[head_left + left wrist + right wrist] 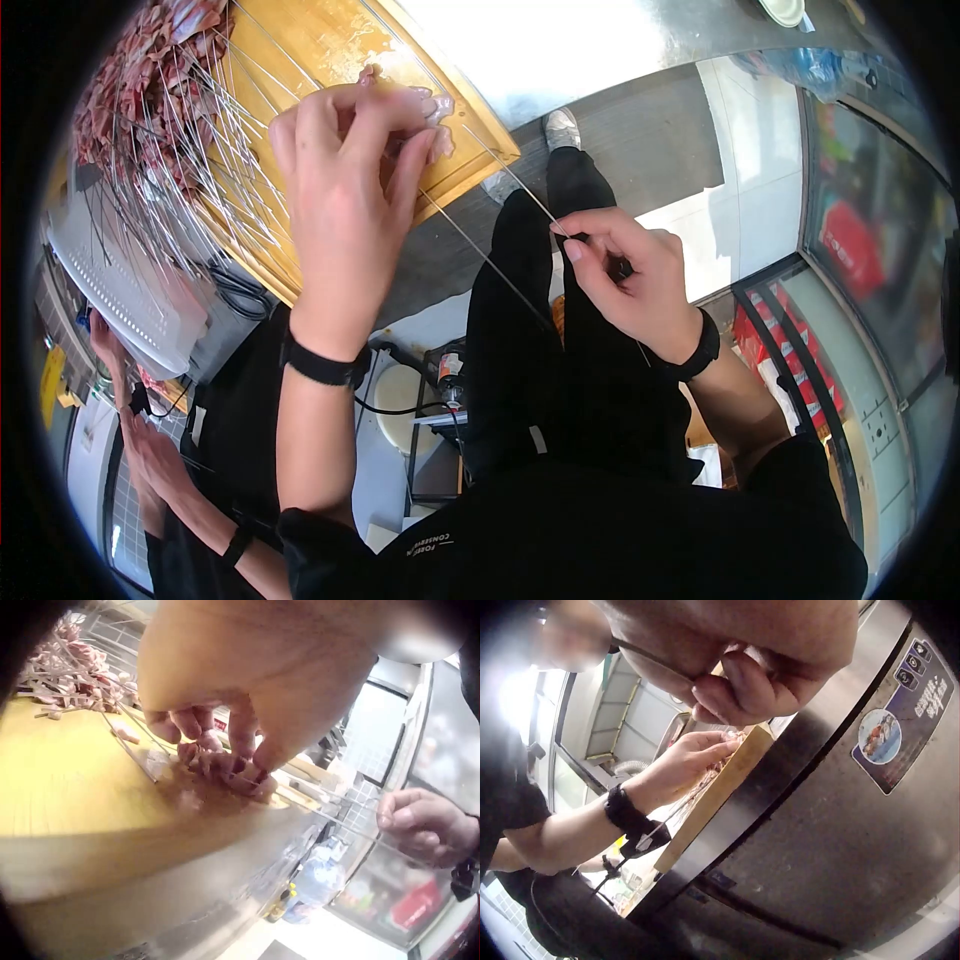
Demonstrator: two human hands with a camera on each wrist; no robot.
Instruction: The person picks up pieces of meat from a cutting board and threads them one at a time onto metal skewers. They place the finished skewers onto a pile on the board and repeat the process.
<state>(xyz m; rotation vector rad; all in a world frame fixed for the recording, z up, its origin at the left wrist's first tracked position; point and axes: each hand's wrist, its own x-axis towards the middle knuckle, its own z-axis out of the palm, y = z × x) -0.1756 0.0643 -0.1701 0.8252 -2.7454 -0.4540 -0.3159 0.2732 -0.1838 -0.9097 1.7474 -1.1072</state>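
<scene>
Over the near corner of the wooden board (470, 175), my left hand (345, 190) pinches pieces of raw meat (440, 140), its fingertips partly hidden behind the hand. The left wrist view shows the fingers of this hand (255, 667) bent down onto the meat (251, 784). To the right, off the board, my right hand (635, 285) holds a thin metal skewer (520, 183) between thumb and fingers, its tip toward the board corner. A second skewer (485, 255) slants out from below the left hand. In the right wrist view the right hand (757, 682) has curled fingers.
A heap of meat on many metal skewers (165, 110) covers the board's left side. Beside it stands a white perforated plastic tray (130, 290). Another person's arms (170, 470) are at the lower left. A steel counter (560, 50) borders the board, with a glass-fronted cabinet (870, 210) at right.
</scene>
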